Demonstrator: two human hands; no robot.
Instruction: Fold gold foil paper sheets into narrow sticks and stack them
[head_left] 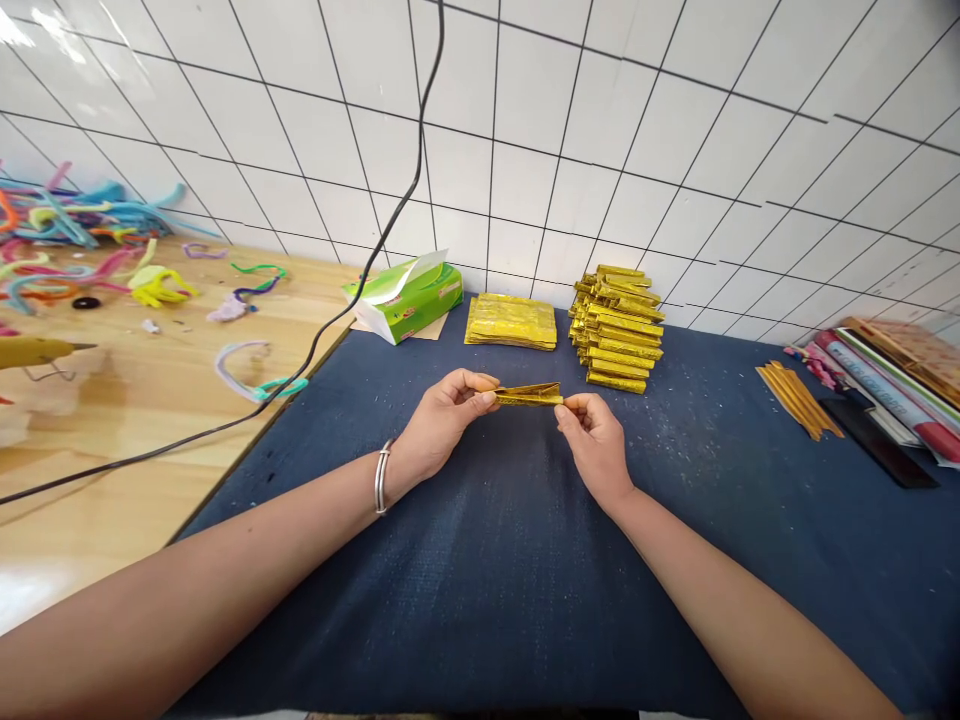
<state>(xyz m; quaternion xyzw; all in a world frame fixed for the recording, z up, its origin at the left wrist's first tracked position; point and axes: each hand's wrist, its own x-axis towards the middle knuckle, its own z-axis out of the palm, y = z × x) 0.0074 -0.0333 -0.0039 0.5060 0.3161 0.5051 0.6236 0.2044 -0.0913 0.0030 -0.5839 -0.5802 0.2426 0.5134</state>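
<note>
A folded strip of gold foil paper is stretched level between my two hands, above the dark blue cloth. My left hand, with a silver bangle at the wrist, pinches the strip's left end. At the right end, the thumb and fingers of my right hand are closed on it. Its upper edge gapes a little along the fold. Just beyond lies a flat stack of gold paper sheets. A pile of folded gold paper strips rises to the right of that stack.
A green tissue pack stands against the tiled wall. A black cable hangs across the left side. Colourful pipe cleaners and a yellow glue gun lie on the wooden table. At right are brown-gold strips, a black bar and stacked books.
</note>
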